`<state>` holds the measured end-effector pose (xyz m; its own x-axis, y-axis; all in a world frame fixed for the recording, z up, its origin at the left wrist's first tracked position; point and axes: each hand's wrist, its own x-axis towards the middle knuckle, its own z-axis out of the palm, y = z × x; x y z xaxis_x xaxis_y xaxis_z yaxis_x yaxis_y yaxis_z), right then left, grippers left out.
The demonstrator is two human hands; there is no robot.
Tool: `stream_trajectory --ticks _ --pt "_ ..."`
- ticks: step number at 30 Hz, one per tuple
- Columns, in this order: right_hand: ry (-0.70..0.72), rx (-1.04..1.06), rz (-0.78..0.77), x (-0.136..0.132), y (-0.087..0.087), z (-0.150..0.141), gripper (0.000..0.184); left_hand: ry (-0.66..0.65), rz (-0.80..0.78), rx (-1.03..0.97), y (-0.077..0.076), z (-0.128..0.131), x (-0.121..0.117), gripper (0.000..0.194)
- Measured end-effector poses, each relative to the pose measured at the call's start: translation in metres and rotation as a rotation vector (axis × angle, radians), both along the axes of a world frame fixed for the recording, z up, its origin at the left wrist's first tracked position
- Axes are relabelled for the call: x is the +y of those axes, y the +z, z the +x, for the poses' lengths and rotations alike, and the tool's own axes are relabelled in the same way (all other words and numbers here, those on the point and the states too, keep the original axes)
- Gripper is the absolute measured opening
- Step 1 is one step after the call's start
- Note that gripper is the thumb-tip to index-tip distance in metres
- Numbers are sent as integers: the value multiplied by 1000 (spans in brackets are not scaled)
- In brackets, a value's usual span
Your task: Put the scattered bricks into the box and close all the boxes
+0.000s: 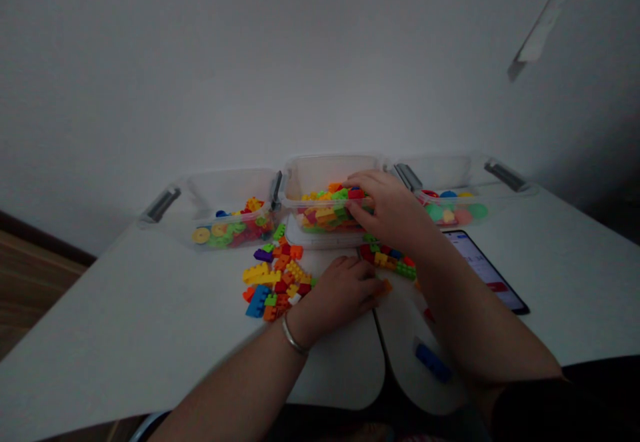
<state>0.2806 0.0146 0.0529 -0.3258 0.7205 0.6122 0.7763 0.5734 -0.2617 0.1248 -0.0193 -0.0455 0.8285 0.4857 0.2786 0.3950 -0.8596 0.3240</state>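
Left hand (350, 290) at orange brick (384, 289), right hand (383, 203) over middle bin (330, 239), phone (485, 270) beside right forearm (467, 295)

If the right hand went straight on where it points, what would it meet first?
The right hand would probably meet the bricks heaped in the middle bin first, though its height above them is unclear.

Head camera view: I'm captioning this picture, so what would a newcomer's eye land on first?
Probably the loose pile of bright toy bricks on the white table, just left of the left hand with its silver bangle at the wrist. Next, the right hand at the brick-filled middle clear box, between two other boxes. A lit phone beyond the right forearm and a lone blue brick near the front edge also stand out.
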Motion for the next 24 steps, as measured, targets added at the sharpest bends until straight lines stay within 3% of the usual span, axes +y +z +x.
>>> stream_trajectory --ticks 6,12,17,21,24 --pt "55 17 27 -3 2 -2 26 65 136 116 -2 1 0 18" --pt "127 14 8 -9 5 -7 23 88 32 72 -2 2 1 20" --pt "173 21 10 -11 5 -10 23 137 -247 -159 -2 -1 7 17" --pt "186 13 -10 -12 6 -10 21 289 -603 -611 1 -9 20 25" --pt "220 -31 -53 -14 6 -10 22 328 -873 -953 4 -13 30 28"
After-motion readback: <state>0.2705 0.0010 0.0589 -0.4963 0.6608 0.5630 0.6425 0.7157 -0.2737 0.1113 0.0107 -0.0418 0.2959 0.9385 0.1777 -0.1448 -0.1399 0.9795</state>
